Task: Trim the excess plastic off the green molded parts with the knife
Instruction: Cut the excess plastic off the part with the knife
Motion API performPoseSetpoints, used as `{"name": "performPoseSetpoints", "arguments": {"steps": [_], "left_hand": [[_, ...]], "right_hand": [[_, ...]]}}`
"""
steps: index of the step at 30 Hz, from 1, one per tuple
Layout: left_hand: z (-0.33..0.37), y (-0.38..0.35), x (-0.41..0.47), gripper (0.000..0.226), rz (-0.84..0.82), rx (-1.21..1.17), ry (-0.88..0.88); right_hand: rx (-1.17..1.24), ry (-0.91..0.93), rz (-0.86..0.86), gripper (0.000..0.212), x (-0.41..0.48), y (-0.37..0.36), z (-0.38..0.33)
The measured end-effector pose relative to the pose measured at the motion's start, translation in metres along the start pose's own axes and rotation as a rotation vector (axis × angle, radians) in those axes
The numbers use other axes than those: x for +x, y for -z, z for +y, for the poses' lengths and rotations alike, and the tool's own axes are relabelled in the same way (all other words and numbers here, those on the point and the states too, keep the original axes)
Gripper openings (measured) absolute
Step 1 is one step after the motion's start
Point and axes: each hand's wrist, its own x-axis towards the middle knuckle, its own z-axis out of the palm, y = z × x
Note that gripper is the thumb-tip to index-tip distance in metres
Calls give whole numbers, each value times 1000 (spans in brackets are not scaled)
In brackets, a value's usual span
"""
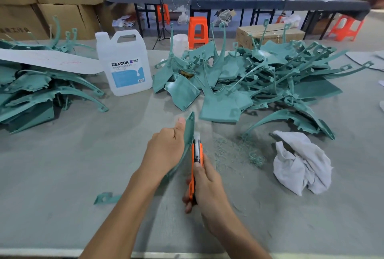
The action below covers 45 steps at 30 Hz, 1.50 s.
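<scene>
- our left hand [166,146] is wrapped round a green part [188,128], thumb up along its edge; the part stands on edge over the table [79,165], right in front of us
- our right hand [207,184] is clenched round the orange knife [197,152]; its tip sits against the part's right side
- green shavings [239,155] lie just right of the knife; a white rag [299,163] beyond them
- more parts piled in a left heap [41,92] and a right heap [259,80]; a plastic jug [124,65] between them

Green molded part [188,130]: thin, curved, upright edge-on, gripped in L hand [166,146]. Orange utility knife [196,155] in R hand [207,184], blade end against part's R edge. Other green parts: L pile [41,92], R pile [270,76].
</scene>
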Motion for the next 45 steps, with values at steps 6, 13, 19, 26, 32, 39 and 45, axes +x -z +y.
{"name": "performPoseSetpoints", "arguments": {"steps": [6,13,19,26,32,39,45], "left_hand": [[-1,-1,3,73,-50,50,39],[-2,0,2,75,9,-6,27],[-4,-2,2,78,-26,-58,47],[-3,-4,3,73,-120,-100,102],[-11,-3,9,76,-213,-164,177],[-14,-4,8,68,-122,-149,112],[-17,-3,10,85,-171,-178,163]], "right_hand": [[84,291,-181,41,-10,3,-53],[153,-46,7,41,2,13,-17],[137,-145,-31,28,2,-4,14],[32,36,-22,34,-4,-19,3],[16,317,-30,54,-7,-17,-32],[-35,12,40,41,1,2,6],[-15,255,-114,48,-3,3,-29]]}}
